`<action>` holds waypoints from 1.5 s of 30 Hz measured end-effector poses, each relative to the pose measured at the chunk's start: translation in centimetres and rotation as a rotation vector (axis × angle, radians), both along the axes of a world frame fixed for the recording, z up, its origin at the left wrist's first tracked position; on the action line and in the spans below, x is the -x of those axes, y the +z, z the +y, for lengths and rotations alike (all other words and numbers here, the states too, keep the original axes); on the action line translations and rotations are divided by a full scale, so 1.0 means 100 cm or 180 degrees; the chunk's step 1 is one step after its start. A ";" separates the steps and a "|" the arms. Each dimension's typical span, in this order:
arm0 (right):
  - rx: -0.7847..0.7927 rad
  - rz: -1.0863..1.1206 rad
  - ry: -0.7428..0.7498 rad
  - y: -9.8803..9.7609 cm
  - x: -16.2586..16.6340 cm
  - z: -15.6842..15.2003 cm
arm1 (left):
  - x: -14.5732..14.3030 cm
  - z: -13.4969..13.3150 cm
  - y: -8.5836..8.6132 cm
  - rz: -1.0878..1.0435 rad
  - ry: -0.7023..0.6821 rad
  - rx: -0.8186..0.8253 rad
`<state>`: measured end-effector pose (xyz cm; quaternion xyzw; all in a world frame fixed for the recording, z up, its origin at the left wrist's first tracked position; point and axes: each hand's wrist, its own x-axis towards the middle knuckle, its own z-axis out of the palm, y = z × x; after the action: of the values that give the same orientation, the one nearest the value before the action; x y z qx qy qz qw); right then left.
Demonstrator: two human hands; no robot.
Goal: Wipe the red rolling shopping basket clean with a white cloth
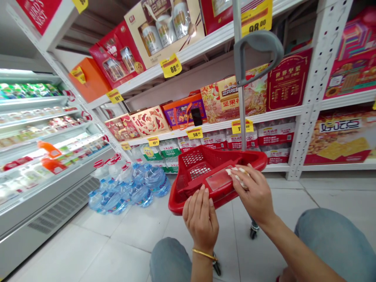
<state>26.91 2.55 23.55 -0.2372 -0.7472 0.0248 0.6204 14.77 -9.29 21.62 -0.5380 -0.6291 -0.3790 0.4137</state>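
Note:
A red plastic shopping basket on a wheeled frame stands in front of me, tilted in the view. My left hand grips its near rim, fingers laid together over the edge and a gold bracelet at the wrist. In my right hand is a crumpled white cloth, pressed under the fingers against the near edge. Between my hands lies a pale, clear-looking panel on that edge. Rising behind the basket is a metal pole with a grey handle.
White shelves with gift boxes and yellow price tags face me. Blue-tinted water bottles stand on the tiled floor at left, beside a refrigerated case. My bent knees flank the basket; black casters show below it.

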 end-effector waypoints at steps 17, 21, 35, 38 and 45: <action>-0.1191 -0.0246 0.0457 -0.038 0.018 -0.013 | 0.004 -0.002 0.005 0.0117 0.0068 0.0065; -0.1141 -0.0223 0.0433 -0.037 0.015 -0.009 | 0.005 -0.002 0.007 0.0122 0.0032 0.0078; -0.0816 -0.0153 0.0300 -0.033 -0.005 0.020 | 0.015 -0.007 0.010 0.0115 -0.0095 0.0049; -0.0708 -0.0126 0.0215 -0.029 -0.007 0.024 | 0.021 -0.008 0.011 0.0077 -0.0111 0.0017; -0.0488 -0.0187 0.0114 -0.021 -0.001 0.018 | 0.017 -0.002 0.014 -0.0087 0.0243 -0.0089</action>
<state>27.05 4.32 21.42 -0.1763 -0.7689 -0.0283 0.6140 13.06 -9.49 23.03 -0.5024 -0.6495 -0.3790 0.4267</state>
